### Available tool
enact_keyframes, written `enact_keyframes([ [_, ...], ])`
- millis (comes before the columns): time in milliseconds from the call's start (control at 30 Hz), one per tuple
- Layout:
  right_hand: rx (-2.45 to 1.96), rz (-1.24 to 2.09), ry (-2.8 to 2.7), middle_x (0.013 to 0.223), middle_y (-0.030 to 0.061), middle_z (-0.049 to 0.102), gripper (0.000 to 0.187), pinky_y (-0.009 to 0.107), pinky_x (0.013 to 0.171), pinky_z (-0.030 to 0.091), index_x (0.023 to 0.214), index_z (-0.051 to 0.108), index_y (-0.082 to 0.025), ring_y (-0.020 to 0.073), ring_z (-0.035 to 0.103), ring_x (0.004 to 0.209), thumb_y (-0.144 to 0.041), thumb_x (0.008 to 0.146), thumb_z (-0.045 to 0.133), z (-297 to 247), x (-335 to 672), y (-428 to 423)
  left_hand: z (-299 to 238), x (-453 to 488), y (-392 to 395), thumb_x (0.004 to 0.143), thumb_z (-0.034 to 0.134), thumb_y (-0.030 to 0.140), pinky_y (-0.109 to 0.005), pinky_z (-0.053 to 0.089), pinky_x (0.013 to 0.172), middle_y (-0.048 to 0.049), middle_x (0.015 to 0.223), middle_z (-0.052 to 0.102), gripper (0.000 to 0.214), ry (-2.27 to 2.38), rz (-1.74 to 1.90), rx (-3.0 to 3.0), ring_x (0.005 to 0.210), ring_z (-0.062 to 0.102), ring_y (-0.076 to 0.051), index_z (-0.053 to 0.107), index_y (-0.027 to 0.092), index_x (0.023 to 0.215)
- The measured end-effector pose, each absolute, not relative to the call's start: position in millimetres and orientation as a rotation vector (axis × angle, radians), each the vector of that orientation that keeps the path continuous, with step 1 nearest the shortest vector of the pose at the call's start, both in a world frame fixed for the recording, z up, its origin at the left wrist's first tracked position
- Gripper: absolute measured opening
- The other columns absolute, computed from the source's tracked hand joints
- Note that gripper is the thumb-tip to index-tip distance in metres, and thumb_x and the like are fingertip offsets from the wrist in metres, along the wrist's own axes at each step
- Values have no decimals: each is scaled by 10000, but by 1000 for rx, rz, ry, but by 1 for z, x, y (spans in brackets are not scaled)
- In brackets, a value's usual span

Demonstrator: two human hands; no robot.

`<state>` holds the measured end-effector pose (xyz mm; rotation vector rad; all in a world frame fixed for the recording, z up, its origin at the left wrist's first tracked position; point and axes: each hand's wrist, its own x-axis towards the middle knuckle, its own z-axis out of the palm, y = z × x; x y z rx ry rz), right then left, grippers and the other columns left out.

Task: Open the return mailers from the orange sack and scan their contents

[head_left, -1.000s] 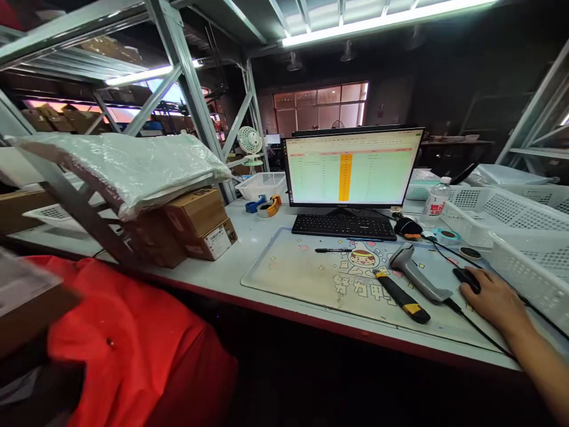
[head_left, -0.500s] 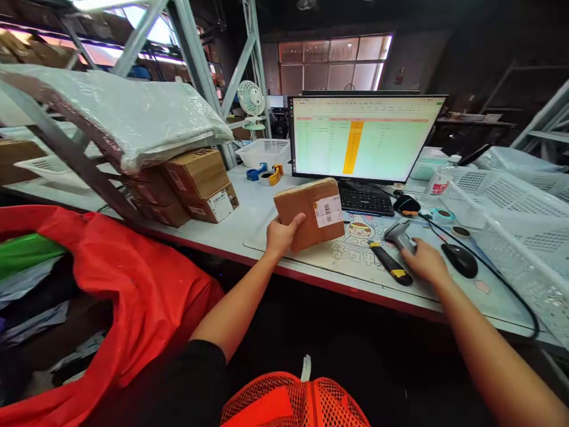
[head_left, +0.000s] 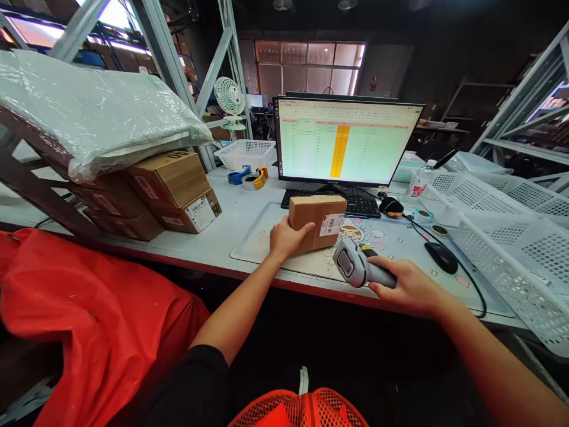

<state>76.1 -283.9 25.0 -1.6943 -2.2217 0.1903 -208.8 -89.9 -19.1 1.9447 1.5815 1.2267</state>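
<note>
My left hand [head_left: 287, 238] grips a small brown cardboard parcel [head_left: 316, 222] by its left side, resting it on the printed desk mat [head_left: 391, 240]. A white barcode label on the parcel's front faces me. My right hand [head_left: 406, 286] holds a grey handheld barcode scanner [head_left: 355, 267] by its handle, its head turned toward the parcel's label, just to the right and below it. A black and yellow utility knife lies mostly hidden behind the scanner.
A monitor [head_left: 344, 142] showing a spreadsheet stands behind a black keyboard [head_left: 355, 204]. A black mouse [head_left: 441, 257] lies right of the mat. White baskets [head_left: 511, 237] line the right side. Stacked cardboard boxes [head_left: 171, 190] under a wrapped bundle sit at left. A red bag [head_left: 89, 320] is below.
My left hand brought a parcel up from the left and set it down on the mat. My right hand left the mouse, picked up the scanner and turned it toward the label.
</note>
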Motion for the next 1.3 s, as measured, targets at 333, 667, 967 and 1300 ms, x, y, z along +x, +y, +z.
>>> enact_keyframes([
  [333, -2488, -67, -1612, 1239, 239, 751, 715, 454, 907, 546, 1468, 593, -96, 412, 718, 1152, -637, 1021, 455, -22, 148, -200, -57, -261, -80, 816, 816, 618, -394, 572, 866, -143, 1189, 796, 596, 1405, 1349, 1711, 1103, 753, -346, 727, 191, 1223],
  [667, -2467, -244, -1590, 1267, 209, 753, 617, 474, 1055, 513, 1519, 597, -121, 363, 697, 1216, -493, 1060, 420, 2, 162, -153, -80, -270, -78, 824, 696, 710, -457, 560, 899, -146, 1169, 787, 652, 1344, 1193, 1727, 1106, 722, -373, 728, 204, 1234],
  [967, -2507, 19, -1762, 1396, 142, 692, 451, 514, 1104, 520, 1378, 679, -171, 276, 669, 1263, -440, 1017, 679, 9, 138, -7, -80, -272, -81, 811, 700, 693, -431, 566, 856, -115, 1100, 794, 630, 1356, 1197, 1745, 1044, 740, -358, 735, 226, 1233],
  [1300, -2540, 93, -1801, 1466, 164, 638, 533, 532, 1129, 503, 1510, 580, -182, 297, 636, 1318, -432, 1043, 639, -7, 125, 18, -76, -273, -82, 809, 687, 709, -436, 566, 836, -132, 1113, 794, 655, 1328, 1151, 1730, 1048, 743, -365, 726, 205, 1227],
])
